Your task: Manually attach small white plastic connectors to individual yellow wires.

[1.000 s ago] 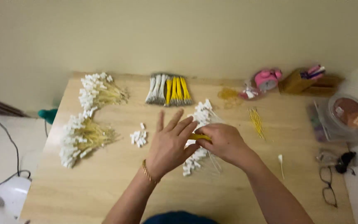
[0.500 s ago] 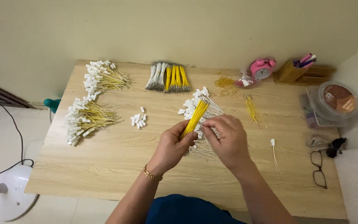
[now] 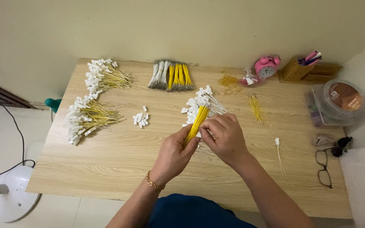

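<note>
Yellow wires in a thin bundle [image 3: 197, 124] are held over the middle of the wooden table [image 3: 119, 160]. The left hand [image 3: 175, 153] is closed around the lower end of the bundle. The right hand [image 3: 224, 137] has its fingers bent and pinches at the same end; it seems to grip one or a few wires, but this part is hidden by the fingers. The long axis of the bundle goes from the hands up and to the right, with the free tips pointing to the far edge, above a pile of white-tipped wires [image 3: 201, 101].

At the far right stands a round clear plastic container [image 3: 339, 103] with a brown label on its lid. Near it are a pink alarm clock [image 3: 267, 66] and a small clear bag [image 3: 248, 79]. A wooden pen holder [image 3: 294, 71] stands beside the clock.
</note>
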